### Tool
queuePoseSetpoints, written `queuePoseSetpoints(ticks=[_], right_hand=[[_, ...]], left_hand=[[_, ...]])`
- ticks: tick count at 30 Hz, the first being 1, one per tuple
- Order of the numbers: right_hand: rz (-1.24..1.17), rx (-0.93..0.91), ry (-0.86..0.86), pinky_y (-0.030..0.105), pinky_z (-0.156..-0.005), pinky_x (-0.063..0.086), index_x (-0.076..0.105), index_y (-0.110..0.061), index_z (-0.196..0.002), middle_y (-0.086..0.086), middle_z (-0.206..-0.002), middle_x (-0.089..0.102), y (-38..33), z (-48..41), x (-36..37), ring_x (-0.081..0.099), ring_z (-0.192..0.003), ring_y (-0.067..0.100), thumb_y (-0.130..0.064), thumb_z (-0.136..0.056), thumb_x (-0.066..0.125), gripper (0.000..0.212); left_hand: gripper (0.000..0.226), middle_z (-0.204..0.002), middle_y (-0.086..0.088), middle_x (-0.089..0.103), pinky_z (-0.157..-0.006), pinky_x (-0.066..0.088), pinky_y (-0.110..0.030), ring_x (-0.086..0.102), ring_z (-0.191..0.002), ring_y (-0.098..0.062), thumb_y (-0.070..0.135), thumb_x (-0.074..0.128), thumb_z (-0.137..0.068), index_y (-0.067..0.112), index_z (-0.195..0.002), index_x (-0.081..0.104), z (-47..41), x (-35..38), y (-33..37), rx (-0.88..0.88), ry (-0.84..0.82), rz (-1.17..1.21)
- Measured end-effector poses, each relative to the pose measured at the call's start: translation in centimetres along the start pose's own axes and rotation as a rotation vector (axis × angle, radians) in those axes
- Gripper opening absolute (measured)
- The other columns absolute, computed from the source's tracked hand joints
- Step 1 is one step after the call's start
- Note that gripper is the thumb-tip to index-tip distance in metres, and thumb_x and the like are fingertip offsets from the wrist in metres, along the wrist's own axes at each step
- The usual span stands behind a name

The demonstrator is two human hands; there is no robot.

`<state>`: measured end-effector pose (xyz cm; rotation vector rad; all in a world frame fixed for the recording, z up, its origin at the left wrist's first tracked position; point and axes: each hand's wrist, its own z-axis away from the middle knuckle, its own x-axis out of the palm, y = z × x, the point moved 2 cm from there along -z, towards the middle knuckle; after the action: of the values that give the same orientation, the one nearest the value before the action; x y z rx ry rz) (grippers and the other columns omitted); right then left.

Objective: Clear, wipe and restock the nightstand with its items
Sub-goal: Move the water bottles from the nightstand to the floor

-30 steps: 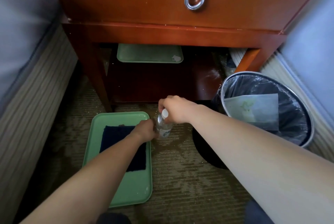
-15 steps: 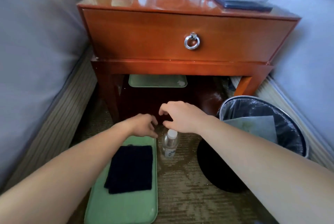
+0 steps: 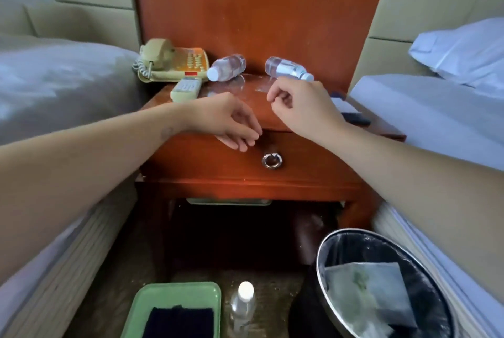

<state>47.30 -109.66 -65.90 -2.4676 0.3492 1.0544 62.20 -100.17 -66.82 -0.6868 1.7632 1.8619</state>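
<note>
On the carpet in front of the nightstand (image 3: 212, 171), closest to where I stand, a green tray (image 3: 177, 292) holds a dark cloth (image 3: 178, 322), probably kept ready for wiping. Just right of the tray a floor bottle (image 3: 242, 307) stands upright, apparently one item already cleared. A lined bin (image 3: 319, 269) with paper inside sits by the nightstand's right front leg. A second tray (image 3: 229, 202) shows on the shelf under the drawer. The person's bare arms reach up to the nightstand top. The left hand (image 3: 226, 122) hangs over its front edge, above the ring pull (image 3: 272, 160), fingers relaxed and slightly spread, holding nothing. The right hand (image 3: 300, 106) hovers over the middle of the top, fingers loosely curled, thumb near forefinger, with nothing visible in it. It is just in front of the right bottle (image 3: 286, 68), likely its next pick. That bottle and a left bottle (image 3: 226, 67) lie on their sides at the nightstand's rear. A phone (image 3: 174, 63) sits at the left rear corner, a remote (image 3: 186, 88) just in front of it, and a dark pad (image 3: 351, 116) lies at the right edge. Clearing looks barely begun.
</note>
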Motion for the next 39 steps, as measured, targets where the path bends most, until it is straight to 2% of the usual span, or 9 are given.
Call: queuePoseSetpoints(ticks=[3, 7, 9, 13, 18, 24, 29, 33, 39], right_hand=[[0.032, 0.085, 0.026, 0.038, -0.077, 0.054, 0.067, -0.025, -0.088, -0.005, -0.077, 0.064, 2.9, -2.4, -0.9, 0.061, -0.077, 0.019, -0.014, -0.084, 0.052, 0.019], [0.061, 0.197, -0.018, 0.040, -0.081, 0.054, 0.062, -0.029, -0.090, 0.001, -0.088, 0.066, 6.9, -5.5, -1.4, 0.063, -0.086, 0.027, -0.015, -0.083, 0.051, 0.019], [0.064, 0.256, -0.029, 0.040, -0.082, 0.054, 0.062, -0.027, -0.095, 0.001, -0.096, 0.067, 8.9, -6.9, -1.4, 0.063, -0.091, 0.027, -0.016, -0.084, 0.051, 0.019], [0.145, 0.345, -0.075, 0.039, -0.081, 0.053, 0.058, -0.022, -0.112, 0.003, -0.110, 0.065, 12.4, -9.6, -1.0, 0.060, -0.098, 0.027, -0.026, -0.090, 0.059, 0.023], [0.212, 0.527, -0.184, 0.036, -0.075, 0.044, 0.043, -0.006, -0.133, 0.016, -0.126, 0.056, 16.3, -12.0, 0.6, 0.057, -0.110, 0.035, -0.039, -0.093, 0.060, 0.054], [0.125, 0.594, -0.287, 0.034, -0.070, 0.040, 0.055, -0.005, -0.124, 0.016, -0.118, 0.061, 17.4, -13.7, 3.1, 0.053, -0.088, 0.031, -0.054, -0.090, 0.059, 0.060], [0.197, 0.621, -0.148, 0.034, -0.070, 0.039, 0.051, -0.007, -0.122, 0.017, -0.122, 0.060, 16.4, -14.8, 4.3, 0.059, -0.104, 0.037, -0.042, -0.087, 0.069, 0.053], [0.260, 0.477, -0.002, 0.036, -0.070, 0.039, 0.044, -0.009, -0.120, 0.020, -0.116, 0.061, 14.1, -15.2, 4.3, 0.059, -0.104, 0.041, -0.028, -0.094, 0.059, 0.035], [0.192, 0.365, 0.138, 0.036, -0.071, 0.037, 0.049, -0.012, -0.118, 0.019, -0.113, 0.061, 10.4, -16.7, 0.8, 0.057, -0.101, 0.041, -0.037, -0.096, 0.053, 0.034]], left_hand=[[0.022, -0.089, -0.005, 0.073, -0.067, 0.057, -0.019, 0.070, -0.075, -0.010, 0.018, 0.070, -0.089, 0.010, -0.109, 0.067, -2.3, -2.1, 1.0, 0.023, 0.149, 0.076], [0.041, -0.108, -0.002, 0.069, -0.092, 0.053, -0.033, 0.065, -0.098, -0.017, 0.034, 0.075, -0.083, 0.018, -0.120, 0.065, -6.7, -4.4, 0.2, -0.003, 0.359, -0.369], [0.048, -0.114, 0.000, 0.066, -0.095, 0.050, -0.037, 0.061, -0.106, -0.019, 0.041, 0.074, -0.082, 0.021, -0.125, 0.063, -9.0, -5.2, -0.3, -0.027, 0.399, -0.491], [0.058, -0.107, 0.001, 0.058, -0.084, 0.041, -0.027, 0.052, -0.099, -0.017, 0.046, 0.068, -0.086, 0.019, -0.135, 0.053, -12.8, -5.9, -0.4, -0.050, 0.410, -0.599], [0.065, -0.135, -0.005, 0.056, -0.092, 0.036, -0.028, 0.050, -0.125, -0.025, 0.047, 0.059, -0.092, 0.015, -0.145, 0.040, -16.3, -5.6, -1.1, -0.101, 0.410, -0.684], [0.061, -0.133, -0.009, 0.058, -0.104, 0.039, -0.035, 0.052, -0.124, -0.028, 0.045, 0.054, -0.095, 0.014, -0.145, 0.040, -17.9, -6.1, -1.8, -0.112, 0.370, -0.762], [0.055, -0.130, -0.012, 0.056, -0.102, 0.037, -0.038, 0.051, -0.123, -0.030, 0.041, 0.054, -0.095, 0.013, -0.141, 0.045, -17.7, -6.7, -2.7, -0.095, 0.389, -0.766], [0.049, -0.131, -0.013, 0.053, -0.100, 0.036, -0.037, 0.047, -0.125, -0.031, 0.036, 0.055, -0.093, 0.010, -0.135, 0.049, -17.2, -7.2, -3.3, -0.095, 0.434, -0.721], [0.058, -0.133, -0.008, 0.054, -0.101, 0.042, -0.039, 0.046, -0.125, -0.025, 0.038, 0.059, -0.091, 0.010, -0.139, 0.041, -15.6, -7.7, -2.9, -0.058, 0.503, -0.614]])
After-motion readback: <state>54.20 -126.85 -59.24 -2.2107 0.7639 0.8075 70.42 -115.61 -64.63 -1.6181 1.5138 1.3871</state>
